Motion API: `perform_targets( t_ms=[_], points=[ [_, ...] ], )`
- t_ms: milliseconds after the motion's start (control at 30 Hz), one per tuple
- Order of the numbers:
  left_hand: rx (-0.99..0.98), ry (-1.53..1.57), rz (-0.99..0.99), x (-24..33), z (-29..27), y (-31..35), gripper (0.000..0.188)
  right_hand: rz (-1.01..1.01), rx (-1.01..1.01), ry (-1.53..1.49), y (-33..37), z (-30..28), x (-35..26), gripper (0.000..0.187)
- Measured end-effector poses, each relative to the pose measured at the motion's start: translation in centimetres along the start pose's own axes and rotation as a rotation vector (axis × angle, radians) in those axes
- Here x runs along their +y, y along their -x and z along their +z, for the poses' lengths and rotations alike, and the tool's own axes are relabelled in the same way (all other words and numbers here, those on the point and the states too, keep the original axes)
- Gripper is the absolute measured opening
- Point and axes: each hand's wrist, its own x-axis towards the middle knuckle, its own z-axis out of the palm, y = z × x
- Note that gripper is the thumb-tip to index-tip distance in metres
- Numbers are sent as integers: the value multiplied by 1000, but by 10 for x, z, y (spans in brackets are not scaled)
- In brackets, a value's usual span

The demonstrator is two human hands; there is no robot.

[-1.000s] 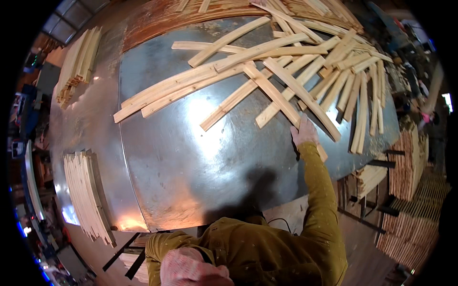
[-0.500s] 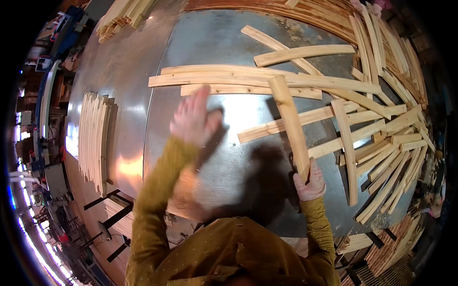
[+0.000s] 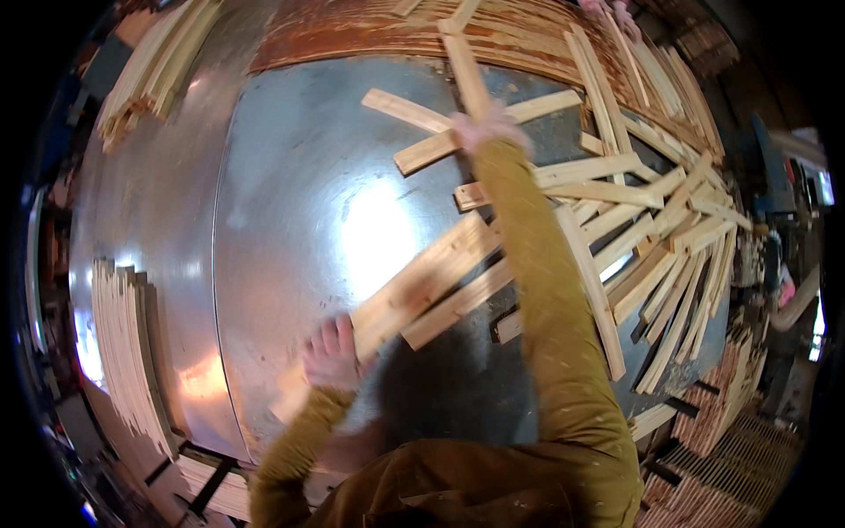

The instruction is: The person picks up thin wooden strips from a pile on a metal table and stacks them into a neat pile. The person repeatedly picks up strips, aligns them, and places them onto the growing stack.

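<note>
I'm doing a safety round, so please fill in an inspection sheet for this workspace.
Surface: shiny metal table with a seam; reddish-brown wooden sheet along its far side.
Job's things: near board, slanting; far board, reaching over the sheet.
Clutter: loose boards overlapping at right.
Grips: left grip on the near board; right grip, blurred, at the far board's near end; closure unclear.
Cables: nothing seen.
Surroundings: stacked wood lower right; another person's hands upper right.

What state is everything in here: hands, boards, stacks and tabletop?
Left hand: on the near board, grip unclear
Near board: slanting
Right hand: outstretched, blurred, at the far board
Loose boards on the right: overlapping, fanned out
Near-left stack: side by side, ends uneven
Far-left stack: bunched together
Metal tabletop: shiny, partly covered
</note>
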Motion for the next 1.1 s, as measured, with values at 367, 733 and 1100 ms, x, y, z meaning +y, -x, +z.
perform_targets(
  t_ms=[367,733,1100],
  points=[
    [-247,280,3,52,-10,116,83,226,-25,-238,83,52,28,79],
    [-332,2136,-928,-55,-25,83,39,65,-1104,-1721,257,39,136,61],
    [-278,1856,-658,-78,105,77,69,-38,-966,-1053,396,138,59,54]
  ],
)
